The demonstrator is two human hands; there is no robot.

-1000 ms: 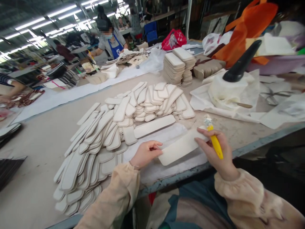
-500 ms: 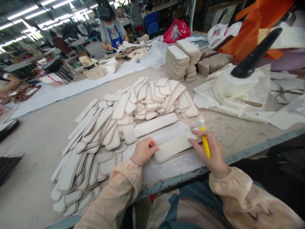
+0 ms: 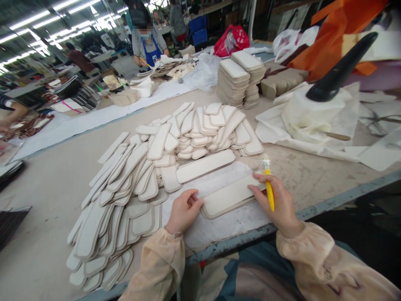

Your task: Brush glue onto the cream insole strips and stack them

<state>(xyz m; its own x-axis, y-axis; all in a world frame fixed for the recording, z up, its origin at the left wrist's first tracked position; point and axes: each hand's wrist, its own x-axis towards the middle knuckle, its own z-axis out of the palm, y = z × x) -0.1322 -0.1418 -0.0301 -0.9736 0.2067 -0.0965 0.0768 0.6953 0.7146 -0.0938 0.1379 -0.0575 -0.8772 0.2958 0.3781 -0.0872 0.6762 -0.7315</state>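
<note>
A long, pale, round-cornered strip (image 3: 233, 194) lies on top of similar strips at the table's near edge. My left hand (image 3: 184, 210) is at the strip's left end, with its fingers loosely curled and a gap between thumb and forefinger. The thumb tip is at the strip's corner; whether it touches is hard to tell. My right hand (image 3: 280, 205) is closed around a yellow-handled brush (image 3: 269, 190), its white-smeared tip pointing up. That hand's thumb and fingertips also rest on the strip's right end. Another pale strip (image 3: 205, 165) lies just beyond, on white paper (image 3: 219, 177).
A broad heap of pale pieces (image 3: 138, 163) spreads left and beyond. Neat stacks (image 3: 233, 81) stand further back. At right, a white-wrapped pot (image 3: 313, 113) with a black handle-like piece (image 3: 341, 69) sits on crumpled sheeting. A co-worker (image 3: 148, 48) is across the table.
My left hand has drawn slightly left and down, its thumb and forefinger now apart at the strip's end. My right hand with the brush has hardly moved.
</note>
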